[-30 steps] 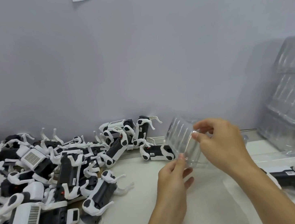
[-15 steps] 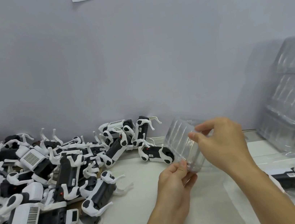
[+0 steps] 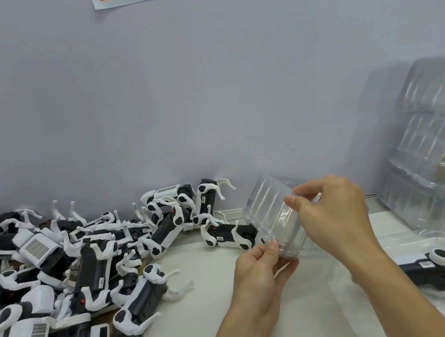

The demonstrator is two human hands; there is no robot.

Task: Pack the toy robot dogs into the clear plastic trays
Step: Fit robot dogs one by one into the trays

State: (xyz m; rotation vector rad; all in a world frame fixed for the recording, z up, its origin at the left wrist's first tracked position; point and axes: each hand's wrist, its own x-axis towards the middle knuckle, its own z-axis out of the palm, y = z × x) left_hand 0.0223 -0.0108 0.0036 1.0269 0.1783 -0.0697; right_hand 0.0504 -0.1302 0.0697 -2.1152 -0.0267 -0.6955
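A clear ribbed plastic tray [image 3: 272, 212] is held tilted above the white table mat. My left hand [image 3: 259, 274] pinches its lower edge between thumb and fingers. My right hand [image 3: 333, 215] grips its upper right side, thumb on the front face. A big heap of black-and-white toy robot dogs [image 3: 67, 275] covers the left of the table. One dog [image 3: 232, 234] lies just left of the tray. Another dog [image 3: 429, 267] lies at the right, under clear plastic.
A tall stack of clear trays [image 3: 438, 143] leans against the wall at the right. A grey wall [image 3: 206, 99] rises close behind the table. The white mat [image 3: 198, 329] shows in front of the hands.
My left hand has slid slightly right along the tray's lower edge and the tray has tipped a little. My right hand keeps its grip.
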